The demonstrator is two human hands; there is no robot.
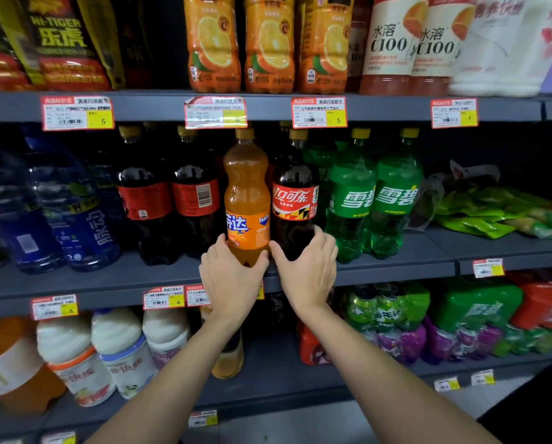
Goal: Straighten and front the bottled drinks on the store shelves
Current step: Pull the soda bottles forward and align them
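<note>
Both hands reach to the front edge of the middle shelf [396, 267], each on its own bottle. The left hand [231, 277] has its grip clamped round the base of the orange soda bottle [246, 187], thumb on the right side and fingers wrapped round the left. The right hand [306, 270] is closed the same way on the foot of the cola bottle [295, 193], thumb to the left and fingers curling round the right.

The two bottles stand upright and touch side by side, labels facing out. Just right of them stand two green soda bottles [351, 200], also label-forward. To the left are two more dark cola bottles [196, 197], set a little further back, their red labels turned so that the barcode shows. Beyond these stand blue water bottles [75, 219]. At the far right of the shelf lie green packets [492, 209]. Price tags [215, 112] hang on the shelf edge above.
</note>
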